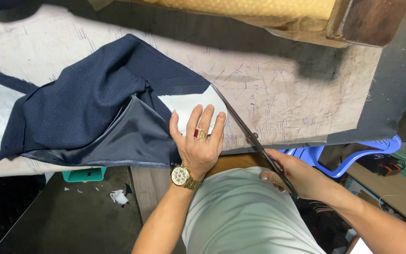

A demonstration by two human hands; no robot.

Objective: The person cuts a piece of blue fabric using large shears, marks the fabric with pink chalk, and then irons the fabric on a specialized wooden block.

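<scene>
Scissors lie on a long diagonal across the near edge of the cutting table, their tips up and to the left at the corner of the cloth, their handles down and to the right inside the right hand. That hand is wrapped around the handles, fingers curled through them; the blades look nearly closed, forming one thin dark line. The tips meet the white piece, a pale panel that shows where the navy fabric is folded back.

The left hand lies flat and spread on that white piece, palm down, fingers fanned toward the far side of the table, holding nothing but pressing the cloth still. It wears a ring with a red stone and a gold wristwatch. It sits just left of the blade line, fingertips close to the steel but apart from it.

The navy fabric stretches away to the left of both hands, with a shinier dark lining showing under its lifted flap. So the cloth lies left and ahead, the left hand is nearer to it, and the blades' long axis runs along its right-hand edge. A blue plastic stool stands below the table on the right.
</scene>
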